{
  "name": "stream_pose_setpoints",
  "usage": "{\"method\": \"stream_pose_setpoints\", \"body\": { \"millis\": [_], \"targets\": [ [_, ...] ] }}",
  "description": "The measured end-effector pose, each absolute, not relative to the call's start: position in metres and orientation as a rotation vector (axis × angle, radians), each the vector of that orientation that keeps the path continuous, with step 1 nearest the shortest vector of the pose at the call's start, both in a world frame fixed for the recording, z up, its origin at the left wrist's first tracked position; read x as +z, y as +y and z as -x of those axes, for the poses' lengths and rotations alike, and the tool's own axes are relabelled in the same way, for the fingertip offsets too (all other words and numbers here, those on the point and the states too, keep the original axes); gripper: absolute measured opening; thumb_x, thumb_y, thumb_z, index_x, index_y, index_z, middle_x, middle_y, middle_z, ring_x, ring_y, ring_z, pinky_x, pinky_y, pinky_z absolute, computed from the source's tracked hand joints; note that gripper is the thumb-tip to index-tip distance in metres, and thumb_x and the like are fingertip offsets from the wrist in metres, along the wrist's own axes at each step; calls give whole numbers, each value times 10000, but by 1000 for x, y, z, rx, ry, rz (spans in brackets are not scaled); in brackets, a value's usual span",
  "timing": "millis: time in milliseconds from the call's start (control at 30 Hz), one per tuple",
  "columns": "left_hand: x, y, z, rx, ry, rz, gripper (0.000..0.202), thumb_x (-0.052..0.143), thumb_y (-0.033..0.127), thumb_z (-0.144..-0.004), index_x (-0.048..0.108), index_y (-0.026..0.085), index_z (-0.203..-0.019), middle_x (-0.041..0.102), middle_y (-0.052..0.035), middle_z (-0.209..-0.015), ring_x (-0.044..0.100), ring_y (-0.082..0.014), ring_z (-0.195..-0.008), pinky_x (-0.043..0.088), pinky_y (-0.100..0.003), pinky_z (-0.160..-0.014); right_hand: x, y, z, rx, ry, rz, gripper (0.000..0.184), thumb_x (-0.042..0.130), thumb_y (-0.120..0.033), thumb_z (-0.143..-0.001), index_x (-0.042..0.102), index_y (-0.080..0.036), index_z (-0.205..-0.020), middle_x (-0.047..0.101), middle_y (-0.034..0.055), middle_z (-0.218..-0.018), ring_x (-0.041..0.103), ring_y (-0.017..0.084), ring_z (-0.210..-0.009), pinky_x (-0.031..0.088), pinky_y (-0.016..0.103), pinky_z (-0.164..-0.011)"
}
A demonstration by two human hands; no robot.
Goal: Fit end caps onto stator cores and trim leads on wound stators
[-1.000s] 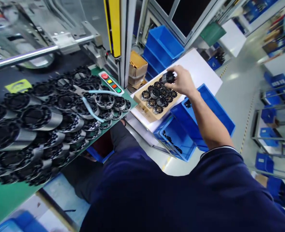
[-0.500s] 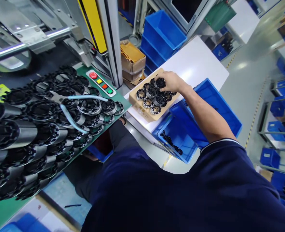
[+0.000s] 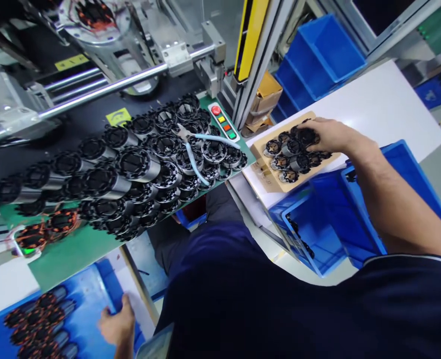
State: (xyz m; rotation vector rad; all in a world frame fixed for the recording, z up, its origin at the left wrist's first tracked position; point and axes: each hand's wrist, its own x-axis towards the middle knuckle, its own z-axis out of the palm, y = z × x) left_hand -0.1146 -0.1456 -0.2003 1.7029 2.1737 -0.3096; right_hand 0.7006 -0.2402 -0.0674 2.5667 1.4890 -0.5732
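Note:
My right hand (image 3: 327,134) is closed around a black-and-silver motor stator core (image 3: 307,135) at the top of a cardboard box (image 3: 265,172). Several like cores lie beside and under it in that box. At the lower left, my left hand (image 3: 118,321) grips the rim of a blue tray (image 3: 87,286), thumb on one side and fingers on the other. Rows of stator cores wound with copper wire (image 3: 43,319) stand in that tray. Many bare stator cores (image 3: 138,162) are stacked on the green bench (image 3: 81,249), and blue-handled pliers (image 3: 192,147) rest on them.
A machine with metal rails (image 3: 111,89) stands behind the stack. A button panel (image 3: 223,122) sits at the bench corner beside a yellow post (image 3: 252,40). Blue bins (image 3: 317,229) are right of the box; more blue crates (image 3: 325,55) stand behind. Two wound cores (image 3: 61,219) lie on the bench.
The view has swung left, so the bench and machine appear further right. My left hand has come into view at the blue tray. My right hand stays on the core in the box.

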Motion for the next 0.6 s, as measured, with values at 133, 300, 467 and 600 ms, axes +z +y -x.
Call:
{"method": "stream_pose_setpoints", "body": {
  "millis": [133, 300, 467, 600],
  "targets": [
    [-174, -148, 68, 125, 2198, -1637, 617, 677, 805, -730, 530, 345, -1114, 687, -142, -1122, 454, -756, -1634, 420, -942, -1233, -40, -233, -646, -372, 1747, -2762, 792, 805, -513, -1022, 574, -517, -1780, 730, 67, -1714, 760, 446, -1483, 607, 711, -1354],
    [-132, -140, -63, 201, 1430, -1442, 657, 594, 869, -991, 762, 286, -1242, 709, -42, -912, 723, -321, -886, 631, -479, -867, -49, -183, -546, -586, 2364, -2843, 831, 906, -805, -961, 728, -409, -1669, 827, 90, -1607, 807, 475, -1396, 689, 738, -1190],
    [-81, -116, -213, 228, 767, -977, 954, 569, 1037, -971, 826, 185, -1313, 483, 59, -682, 504, -165, -622, 589, -319, -675, -82, -133, -496, -611, 2511, -2904, 881, 954, -869, -888, 816, -307, -1553, 865, 141, -1539, 826, 495, -1408, 654, 744, -1261],
    [-59, -100, -272, 297, 641, -821, 913, 684, 1048, -922, 813, 172, -1144, 381, 98, -628, 336, -129, -565, 543, -278, -561, -90, -118, -497, -529, 2486, -2978, 799, 1003, -839, -828, 892, -339, -1440, 909, 135, -1419, 863, 529, -1326, 678, 779, -1216]
  ]
}}
